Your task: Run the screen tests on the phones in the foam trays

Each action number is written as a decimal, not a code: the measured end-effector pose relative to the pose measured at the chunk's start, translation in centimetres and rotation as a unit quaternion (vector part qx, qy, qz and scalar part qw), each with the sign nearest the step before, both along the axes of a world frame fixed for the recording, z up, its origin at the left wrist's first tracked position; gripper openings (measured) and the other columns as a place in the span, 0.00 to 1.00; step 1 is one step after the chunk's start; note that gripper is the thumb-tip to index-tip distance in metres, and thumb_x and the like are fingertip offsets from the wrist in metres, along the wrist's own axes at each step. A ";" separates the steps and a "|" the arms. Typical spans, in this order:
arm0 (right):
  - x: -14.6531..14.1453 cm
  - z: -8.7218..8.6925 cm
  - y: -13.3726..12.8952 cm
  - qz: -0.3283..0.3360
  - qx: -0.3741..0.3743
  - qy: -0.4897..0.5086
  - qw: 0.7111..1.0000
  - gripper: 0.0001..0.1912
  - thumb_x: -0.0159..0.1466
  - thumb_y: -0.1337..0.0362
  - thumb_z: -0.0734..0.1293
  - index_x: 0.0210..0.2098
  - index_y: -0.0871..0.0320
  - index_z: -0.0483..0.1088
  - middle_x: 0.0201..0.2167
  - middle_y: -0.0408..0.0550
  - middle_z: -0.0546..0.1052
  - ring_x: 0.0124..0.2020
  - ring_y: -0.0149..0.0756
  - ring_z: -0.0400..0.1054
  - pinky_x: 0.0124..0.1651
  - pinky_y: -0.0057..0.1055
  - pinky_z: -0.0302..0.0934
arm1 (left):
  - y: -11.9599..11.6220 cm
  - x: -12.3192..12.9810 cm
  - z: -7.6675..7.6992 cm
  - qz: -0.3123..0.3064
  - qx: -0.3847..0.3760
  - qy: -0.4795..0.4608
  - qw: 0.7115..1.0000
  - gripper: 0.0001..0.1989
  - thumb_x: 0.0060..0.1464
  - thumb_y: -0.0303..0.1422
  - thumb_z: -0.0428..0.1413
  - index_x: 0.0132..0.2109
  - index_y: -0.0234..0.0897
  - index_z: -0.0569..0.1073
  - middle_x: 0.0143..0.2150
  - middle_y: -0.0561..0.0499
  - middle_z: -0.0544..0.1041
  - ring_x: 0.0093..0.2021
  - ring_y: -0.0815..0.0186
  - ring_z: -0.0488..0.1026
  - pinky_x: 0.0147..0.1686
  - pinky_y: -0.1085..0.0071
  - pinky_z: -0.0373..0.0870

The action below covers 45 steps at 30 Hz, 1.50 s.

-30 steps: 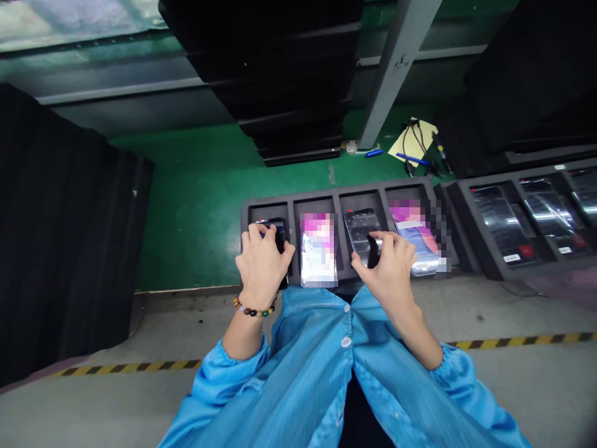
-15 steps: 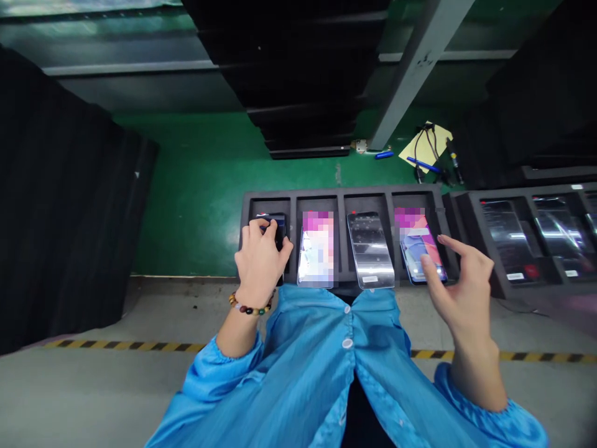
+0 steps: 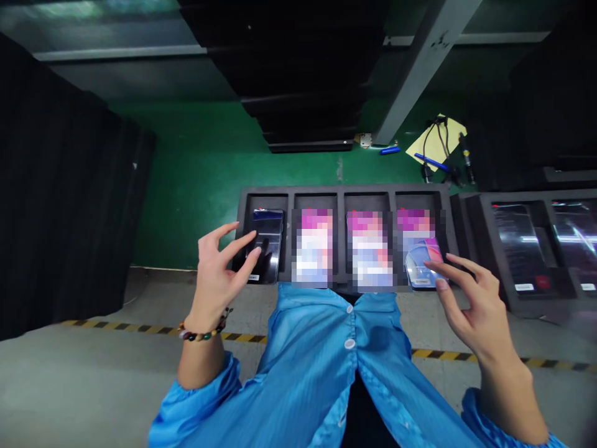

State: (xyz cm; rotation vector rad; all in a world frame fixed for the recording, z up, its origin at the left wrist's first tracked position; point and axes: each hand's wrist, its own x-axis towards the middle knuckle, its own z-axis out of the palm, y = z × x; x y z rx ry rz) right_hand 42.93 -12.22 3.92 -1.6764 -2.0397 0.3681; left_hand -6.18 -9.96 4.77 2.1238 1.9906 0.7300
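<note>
In front of me lies a black foam tray [image 3: 290, 236] with a row of compartments, each holding a smartphone. The leftmost smartphone [image 3: 270, 249] has a dark screen and a small white label. My left hand [image 3: 221, 264] is at its left edge, thumb and fingers apart, holding nothing. Two middle smartphones, one left [image 3: 314, 249] and one right [image 3: 370, 252], have lit screens that are pixelated. At the far right, a smartphone [image 3: 420, 255] shows a lit, colourful screen. My right hand [image 3: 476, 298] hovers at its lower right with fingers spread; whether a fingertip touches the glass I cannot tell.
Another black tray [image 3: 487, 249] with dark-screened phones stands to the right. On the green tabletop [image 3: 196, 162] lie a blue pen cap [image 3: 390, 150], a yellow paper [image 3: 438, 140] with cables and a pen, and a black marker [image 3: 466, 158]. Black curtains hang around, and a grey post [image 3: 424, 74] rises behind.
My left hand has moved left off the leftmost phone, uncovering its dark screen. The third phone's screen has gone from dark to lit. My right hand has shifted slightly down and right.
</note>
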 end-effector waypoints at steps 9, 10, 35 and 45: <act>-2.4 -0.2 4.5 0.050 -0.009 -0.032 0.998 0.27 0.79 0.56 0.60 0.75 0.52 0.65 0.68 0.57 0.76 0.76 0.62 0.59 0.73 0.65 0.57 | -0.1 -1.2 -1.3 -0.026 -0.048 0.030 0.998 0.21 0.71 0.45 0.61 0.64 0.44 0.81 0.73 0.37 0.69 0.72 0.43 0.66 0.70 0.38 0.67; -3.0 0.0 4.4 0.076 -0.012 -0.020 0.997 0.27 0.79 0.56 0.61 0.75 0.51 0.65 0.69 0.57 0.75 0.77 0.61 0.59 0.73 0.63 0.57 | -0.1 -1.1 -1.5 -0.014 -0.044 0.032 0.998 0.23 0.71 0.45 0.61 0.67 0.44 0.79 0.74 0.37 0.68 0.73 0.43 0.65 0.70 0.37 0.67; -2.5 -0.3 5.2 0.045 -0.011 0.007 0.999 0.27 0.80 0.52 0.59 0.75 0.51 0.64 0.76 0.59 0.66 0.83 0.56 0.49 0.82 0.63 0.45 | 3.3 5.6 -0.7 0.051 -0.096 0.054 0.993 0.23 0.69 0.38 0.59 0.67 0.37 0.77 0.72 0.33 0.68 0.71 0.39 0.64 0.67 0.39 0.73; -1.1 -0.2 4.9 -0.003 -0.011 0.005 1.000 0.28 0.80 0.50 0.59 0.75 0.52 0.65 0.75 0.60 0.66 0.81 0.55 0.52 0.82 0.60 0.45 | 3.6 8.3 0.0 0.100 -0.120 0.144 0.977 0.23 0.68 0.35 0.56 0.66 0.34 0.78 0.66 0.28 0.72 0.62 0.33 0.67 0.46 0.37 0.81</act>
